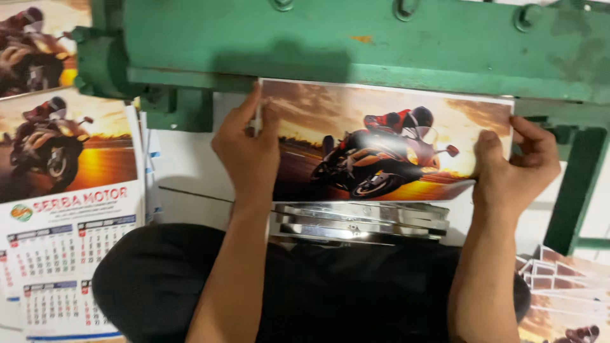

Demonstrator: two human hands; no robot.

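A glossy calendar sheet [381, 140] with a picture of a motorcycle rider at sunset lies with its top edge under the bar of a green metal press [356, 44]. My left hand [248, 152] grips the sheet's left edge, thumb on top. My right hand [515, 168] grips its right edge the same way. Below the sheet, a bundle of shiny metal strips [359, 222] rests near my lap.
A stack of printed calendars [63, 209] with the same motorcycle picture lies at the left. Several more printed sheets [562, 286] fan out at the lower right. A green machine leg [575, 190] stands at the right. My dark clothing fills the bottom.
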